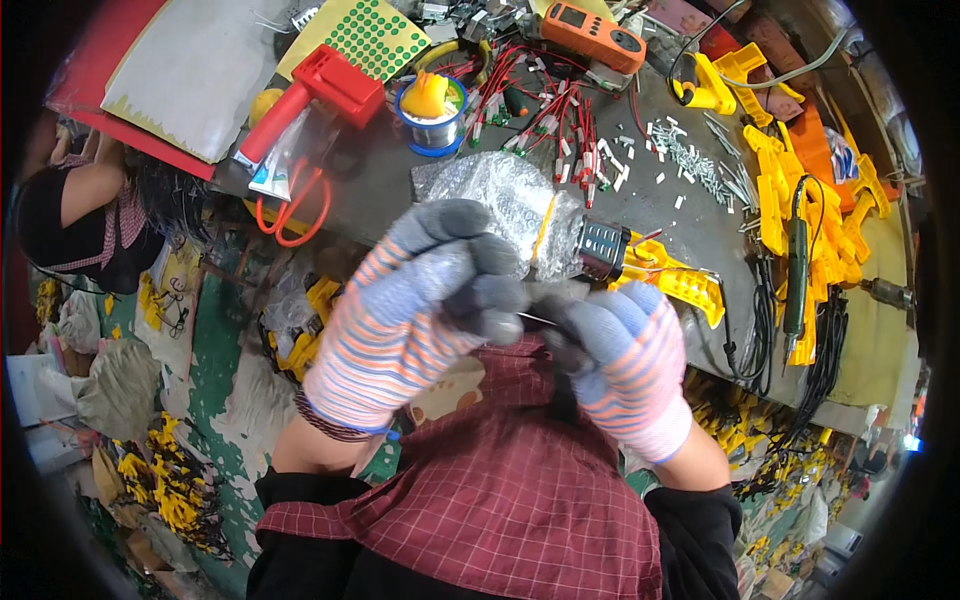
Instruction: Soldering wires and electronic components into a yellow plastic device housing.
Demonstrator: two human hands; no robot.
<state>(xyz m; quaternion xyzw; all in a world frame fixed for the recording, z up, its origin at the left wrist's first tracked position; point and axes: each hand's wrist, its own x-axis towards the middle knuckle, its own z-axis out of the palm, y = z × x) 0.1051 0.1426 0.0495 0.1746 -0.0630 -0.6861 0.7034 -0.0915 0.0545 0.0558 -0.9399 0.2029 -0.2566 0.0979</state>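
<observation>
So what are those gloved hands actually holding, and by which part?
A thin dark wire, pinched at its ends between the fingertips of the striped-gloved left hand and right hand.

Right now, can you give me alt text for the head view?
Two gloved hands, left hand and right hand, meet and pinch a thin wire above a cluttered workbench. Behind them lie bubble wrap, a solder spool and yellow plastic parts.

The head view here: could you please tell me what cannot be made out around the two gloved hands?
- Thin wire, head view: its ends hidden by the fingertips of the left hand and right hand.
- Bubble-wrapped bundle: contents blurred by the wrap; lower edge hidden behind the left hand.
- Small white pieces on the bench: too small to identify.
- Seated person: cut off by the left rim.
</observation>
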